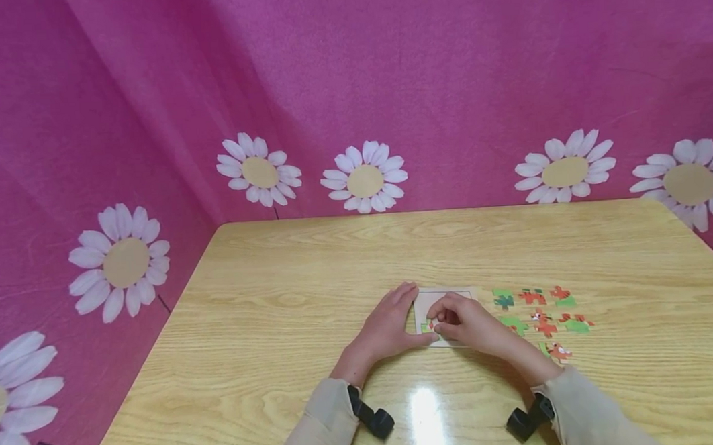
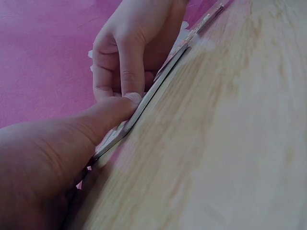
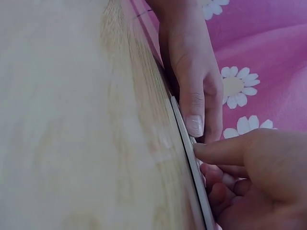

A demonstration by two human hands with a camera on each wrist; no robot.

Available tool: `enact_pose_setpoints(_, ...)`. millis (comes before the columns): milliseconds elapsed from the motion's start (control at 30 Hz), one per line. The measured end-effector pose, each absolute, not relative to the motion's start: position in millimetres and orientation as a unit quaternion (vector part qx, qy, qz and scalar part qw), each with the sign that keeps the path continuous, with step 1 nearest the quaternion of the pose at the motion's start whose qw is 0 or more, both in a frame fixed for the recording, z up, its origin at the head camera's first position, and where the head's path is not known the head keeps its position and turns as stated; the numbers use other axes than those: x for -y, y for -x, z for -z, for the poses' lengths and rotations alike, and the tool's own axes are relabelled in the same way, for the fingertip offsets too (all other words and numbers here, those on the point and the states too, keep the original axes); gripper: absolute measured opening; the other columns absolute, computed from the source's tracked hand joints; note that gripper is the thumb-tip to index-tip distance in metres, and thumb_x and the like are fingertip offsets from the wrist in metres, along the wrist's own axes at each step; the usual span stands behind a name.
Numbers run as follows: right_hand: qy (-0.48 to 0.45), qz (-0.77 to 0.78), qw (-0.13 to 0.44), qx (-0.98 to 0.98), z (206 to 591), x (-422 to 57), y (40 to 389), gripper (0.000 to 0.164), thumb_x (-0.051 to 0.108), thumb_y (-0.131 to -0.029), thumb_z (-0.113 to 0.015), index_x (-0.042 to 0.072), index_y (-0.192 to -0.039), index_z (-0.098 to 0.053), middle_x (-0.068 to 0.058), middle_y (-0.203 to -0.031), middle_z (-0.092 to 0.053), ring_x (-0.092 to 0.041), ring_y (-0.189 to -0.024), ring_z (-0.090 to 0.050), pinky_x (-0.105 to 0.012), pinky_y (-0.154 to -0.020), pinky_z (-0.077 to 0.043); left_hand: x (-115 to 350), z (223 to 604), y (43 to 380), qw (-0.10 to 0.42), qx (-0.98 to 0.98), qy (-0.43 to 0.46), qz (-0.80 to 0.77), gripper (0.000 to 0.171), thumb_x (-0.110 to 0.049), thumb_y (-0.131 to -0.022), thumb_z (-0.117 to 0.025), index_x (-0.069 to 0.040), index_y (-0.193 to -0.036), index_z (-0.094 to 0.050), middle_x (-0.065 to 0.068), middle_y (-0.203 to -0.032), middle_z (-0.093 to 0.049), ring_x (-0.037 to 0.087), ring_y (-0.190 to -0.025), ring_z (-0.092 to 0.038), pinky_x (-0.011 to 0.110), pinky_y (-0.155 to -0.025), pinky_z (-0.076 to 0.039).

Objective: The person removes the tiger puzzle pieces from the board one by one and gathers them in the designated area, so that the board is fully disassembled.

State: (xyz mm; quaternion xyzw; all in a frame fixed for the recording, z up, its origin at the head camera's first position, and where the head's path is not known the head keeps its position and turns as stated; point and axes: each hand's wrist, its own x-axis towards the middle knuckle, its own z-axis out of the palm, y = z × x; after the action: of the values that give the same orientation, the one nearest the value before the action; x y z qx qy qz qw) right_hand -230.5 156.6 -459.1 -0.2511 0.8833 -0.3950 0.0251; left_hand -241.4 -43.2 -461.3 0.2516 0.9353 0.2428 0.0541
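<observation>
A flat white puzzle board with a raised rim lies on the table. Green and red puzzle pieces show at its lower left corner, partly covered by fingers. My left hand rests at the board's left side, its fingers along that edge and its thumb stretched over the near edge. Over the board my right hand pinches a small puzzle piece at this corner with thumb and curled forefinger; the piece is mostly hidden. The left wrist view shows the left thumb beside the right thumb.
Several loose puzzle pieces, orange, green and teal, lie in rows right of the board, near the right forearm. The wooden table meets a pink curtain printed with white daisies behind and at the left.
</observation>
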Motion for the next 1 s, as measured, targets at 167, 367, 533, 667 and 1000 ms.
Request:
enact_pose_setpoints(167,0.241,0.409,0.053,-0.879,456.8,-157.1,231.1,0.011,0.0,-0.088,-0.066,0.002,-0.099,-0.065,-0.003,-0.084,-0.056,-0.001,-0.072,-0.044,-0.016,-0.061,-0.041,43.3,459.6,240.7,0.057,-0.936,-0.251,-0.241,0.091,-0.051,-0.082,-0.073,-0.008,-0.152,-0.033,0.003,-0.161,-0.032,0.021,-0.151,-0.027,0.038,-0.123,-0.03)
enact_pose_setpoints(367,0.231,0.432,0.063,-0.869,456.5,-156.2,230.9,0.011,0.0,-0.087,-0.067,0.001,-0.098,-0.064,-0.004,-0.083,-0.059,-0.001,-0.072,-0.048,-0.016,-0.062,-0.043,43.5,460.1,241.0,0.067,-0.934,-0.249,-0.246,0.092,-0.052,-0.083,-0.072,-0.008,-0.153,-0.031,0.004,-0.162,-0.03,0.021,-0.151,-0.025,0.04,-0.124,-0.029)
enact_pose_setpoints(533,0.213,0.442,0.071,-0.868,457.2,-155.6,229.2,0.01,0.001,-0.089,-0.065,0.002,-0.099,-0.064,-0.003,-0.081,-0.061,-0.002,-0.072,-0.05,-0.016,-0.062,-0.044,43.1,461.3,240.8,0.063,-0.935,-0.249,-0.244,0.092,-0.053,-0.083,-0.071,-0.009,-0.153,-0.032,0.003,-0.162,-0.03,0.022,-0.151,-0.026,0.039,-0.123,-0.03)
enact_pose_setpoints(667,0.205,0.441,0.066,-0.871,456.9,-155.6,228.0,0.009,0.001,-0.09,-0.064,0.003,-0.099,-0.064,-0.003,-0.083,-0.064,-0.003,-0.074,-0.053,-0.016,-0.065,-0.047,43.1,462.2,241.3,0.057,-0.934,-0.252,-0.245,0.091,-0.052,-0.083,-0.071,-0.008,-0.153,-0.033,0.003,-0.161,-0.031,0.022,-0.151,-0.027,0.039,-0.122,-0.031)
enact_pose_setpoints(1000,0.198,0.474,0.054,-0.856,457.7,-156.8,228.0,0.012,0.0,-0.09,-0.064,0.002,-0.102,-0.067,-0.007,-0.086,-0.066,-0.002,-0.076,-0.055,-0.015,-0.066,-0.049,43.0,461.3,241.5,0.06,-0.935,-0.251,-0.244,0.092,-0.052,-0.082,-0.072,-0.008,-0.153,-0.032,0.003,-0.161,-0.03,0.021,-0.151,-0.026,0.039,-0.123,-0.031)
